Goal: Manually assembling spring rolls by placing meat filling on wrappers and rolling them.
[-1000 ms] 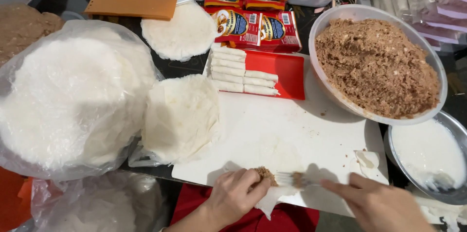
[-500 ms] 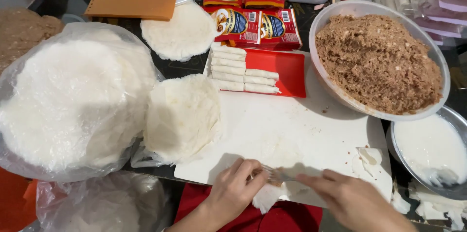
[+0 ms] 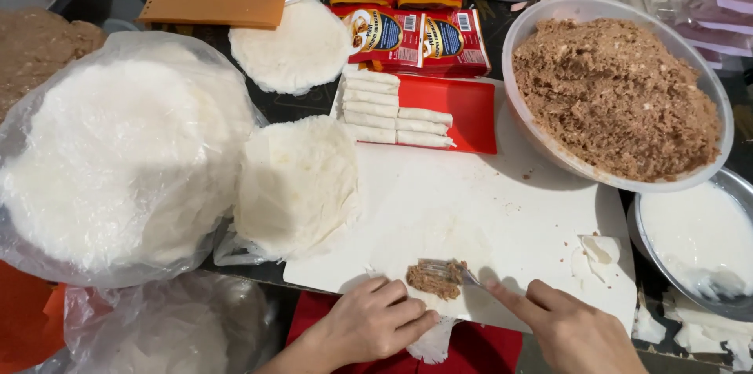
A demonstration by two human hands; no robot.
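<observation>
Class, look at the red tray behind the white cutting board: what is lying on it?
On the red tray lie white wrapped rolls, stacked in rows at its left side. Their filling is hidden by the wrappers.

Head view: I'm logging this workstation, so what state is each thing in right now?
Wrapper on the board: flat, unrolled, a small heap of filling near its front edge.
Fork: held by right hand, tines on the filling.
Left hand: fingers pressing the wrapper's front edge.
Filling bowl: nearly full.
Metal bowl: holds white liquid.
Red tray: partly filled with finished rolls.
Bagged wrappers: bag open.
</observation>
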